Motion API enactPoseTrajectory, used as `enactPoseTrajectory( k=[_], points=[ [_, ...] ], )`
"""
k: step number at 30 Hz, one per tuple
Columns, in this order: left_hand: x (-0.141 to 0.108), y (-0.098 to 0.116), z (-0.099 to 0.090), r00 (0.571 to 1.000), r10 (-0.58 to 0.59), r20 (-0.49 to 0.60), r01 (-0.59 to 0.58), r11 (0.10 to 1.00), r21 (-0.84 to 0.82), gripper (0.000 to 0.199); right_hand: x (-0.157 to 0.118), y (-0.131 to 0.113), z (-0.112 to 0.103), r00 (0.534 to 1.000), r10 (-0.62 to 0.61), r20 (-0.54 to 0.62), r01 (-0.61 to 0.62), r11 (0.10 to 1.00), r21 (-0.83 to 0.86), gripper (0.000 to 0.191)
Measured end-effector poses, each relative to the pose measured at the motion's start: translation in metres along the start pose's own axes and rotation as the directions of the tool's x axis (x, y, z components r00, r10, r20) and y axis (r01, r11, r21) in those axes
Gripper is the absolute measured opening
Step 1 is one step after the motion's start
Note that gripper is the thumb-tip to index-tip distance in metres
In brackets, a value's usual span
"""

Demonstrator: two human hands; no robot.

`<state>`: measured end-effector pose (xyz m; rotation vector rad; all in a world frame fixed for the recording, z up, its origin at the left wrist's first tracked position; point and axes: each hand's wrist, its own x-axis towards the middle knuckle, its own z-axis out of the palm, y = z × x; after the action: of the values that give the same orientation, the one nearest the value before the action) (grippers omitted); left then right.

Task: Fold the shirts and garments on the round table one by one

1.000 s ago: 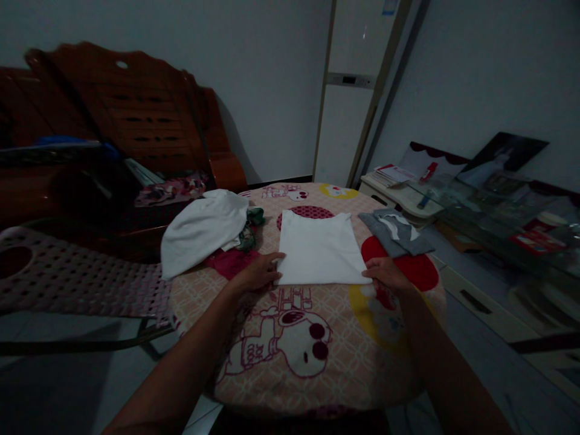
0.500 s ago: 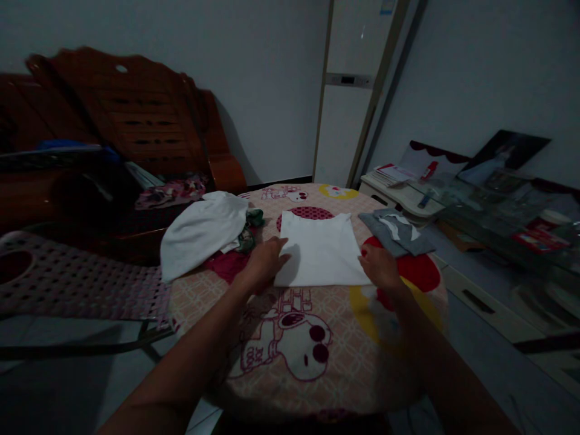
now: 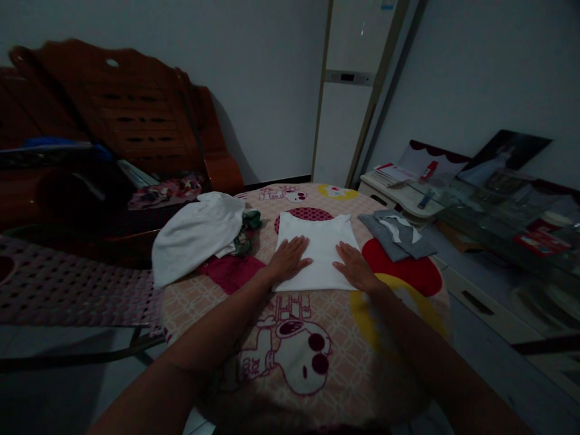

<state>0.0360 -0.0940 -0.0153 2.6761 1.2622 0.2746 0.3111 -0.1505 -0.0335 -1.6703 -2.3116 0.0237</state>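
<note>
A white garment [image 3: 319, 266], folded into a rough rectangle, lies on the round table [image 3: 357, 338] in front of me. My left hand [image 3: 290, 258] rests flat on its left part with the fingers stretched out. On its right part lies my right hand [image 3: 354, 264], also flat and with fingers extended. Bare cloth shows between the two hands. To the right is a folded grey garment [image 3: 399, 234] with a white strip on top. A heap of white cloth [image 3: 197, 235] sits at the table's left, with a green patterned piece [image 3: 248, 229] beside it.
A patterned cloth with cartoon figures covers the table. Left of it stand a woven chair [image 3: 81, 278] and a carved wooden bench [image 3: 136, 115] with clothes on it. A low cabinet [image 3: 480, 302] with a glass top runs along the right. A tall white unit [image 3: 342, 133] stands behind.
Both hands have moved inward from the side edges of the white garment onto its surface. Their fingers have gone from curled at the edges to spread flat.
</note>
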Motion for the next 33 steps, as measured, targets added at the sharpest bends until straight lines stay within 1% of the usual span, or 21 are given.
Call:
enactPoseTrajectory(
  k=[3, 6, 10, 13, 15, 17, 19, 23, 26, 29, 33],
  points=[
    [0.006, -0.022, -0.007, 0.995, -0.103, 0.011, 0.103, 0.994, 0.033, 0.064, 0.002, 0.008, -0.001, 0.994, 0.107, 0.003, -0.107, 0.994, -0.031, 0.059],
    [0.018, -0.044, -0.015, 0.976, -0.216, -0.001, 0.216, 0.974, 0.066, 0.06, 0.009, 0.019, -0.002, 0.98, 0.197, -0.021, -0.198, 0.978, -0.068, 0.056],
    [0.039, -0.065, -0.029, 0.929, -0.363, -0.071, 0.367, 0.929, 0.055, 0.053, 0.027, 0.033, -0.005, 0.961, 0.268, -0.071, -0.274, 0.956, -0.101, 0.051],
    [0.053, -0.074, -0.037, 0.896, -0.434, -0.092, 0.435, 0.9, -0.012, 0.046, 0.052, 0.037, -0.01, 0.958, 0.269, -0.1, -0.277, 0.958, -0.074, 0.047],
    [0.062, -0.079, -0.04, 0.883, -0.456, -0.109, 0.455, 0.89, -0.04, 0.043, 0.072, 0.039, -0.014, 0.957, 0.275, -0.094, -0.28, 0.959, -0.051, 0.043],
    [0.07, -0.084, -0.039, 0.871, -0.476, -0.124, 0.473, 0.879, -0.055, 0.042, 0.093, 0.043, -0.019, 0.946, 0.317, -0.073, -0.321, 0.946, -0.049, 0.04],
    [0.078, -0.087, -0.036, 0.858, -0.493, -0.144, 0.486, 0.87, -0.081, 0.041, 0.114, 0.05, -0.022, 0.932, 0.357, -0.06, -0.361, 0.93, -0.065, 0.042],
    [0.087, -0.09, -0.029, 0.839, -0.509, -0.194, 0.487, 0.86, -0.152, 0.033, 0.15, 0.067, -0.023, 0.935, 0.354, -0.038, -0.356, 0.93, -0.09, 0.041],
    [0.089, -0.091, -0.027, 0.837, -0.513, -0.191, 0.489, 0.858, -0.158, 0.035, 0.168, 0.074, -0.02, 0.939, 0.343, 0.006, -0.341, 0.934, -0.108, 0.041],
    [0.088, -0.092, -0.025, 0.846, -0.497, -0.194, 0.474, 0.867, -0.156, 0.045, 0.179, 0.077, -0.017, 0.94, 0.339, 0.039, -0.332, 0.936, -0.117, 0.046],
    [0.088, -0.095, -0.02, 0.857, -0.474, -0.202, 0.447, 0.879, -0.167, 0.052, 0.19, 0.076, -0.019, 0.944, 0.327, 0.05, -0.322, 0.943, -0.08, 0.041]
  ],
)
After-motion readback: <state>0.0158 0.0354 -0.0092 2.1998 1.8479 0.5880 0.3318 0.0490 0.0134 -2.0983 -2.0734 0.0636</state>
